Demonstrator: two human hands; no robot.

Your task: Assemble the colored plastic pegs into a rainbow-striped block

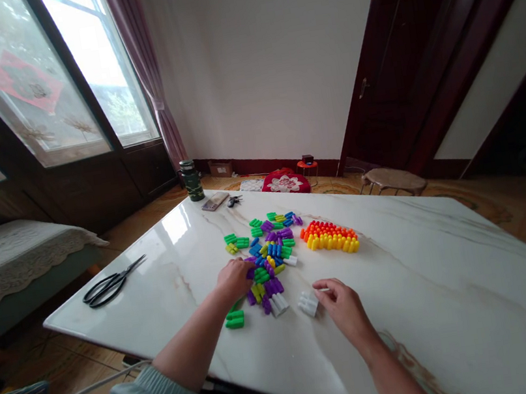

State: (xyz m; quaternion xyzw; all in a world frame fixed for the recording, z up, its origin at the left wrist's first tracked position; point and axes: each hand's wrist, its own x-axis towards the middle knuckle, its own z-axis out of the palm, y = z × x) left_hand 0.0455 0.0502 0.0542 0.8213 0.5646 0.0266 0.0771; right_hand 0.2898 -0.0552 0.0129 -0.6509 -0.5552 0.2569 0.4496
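While the left hand (pixel 234 280) is touching purple plastic pegs (pixel 250 272) in the pile (pixel 275 248), the right hand (pixel 341 302) is resting beside white pegs (pixel 308 304); whether either is grasping anything, I cannot tell. Red, orange and yellow pegs (pixel 330 237) are standing to the pile's right on the marble-patterned table (pixel 402 268).

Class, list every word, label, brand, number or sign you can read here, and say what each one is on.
No text can be read anywhere in the picture.
Blocks: no lettering can be made out; too small to tell.
Flask: pattern visible, any label too small to read.
Box: any print too small and blurred to read.
Pink sheet on the window: design blurred, no readable characters.
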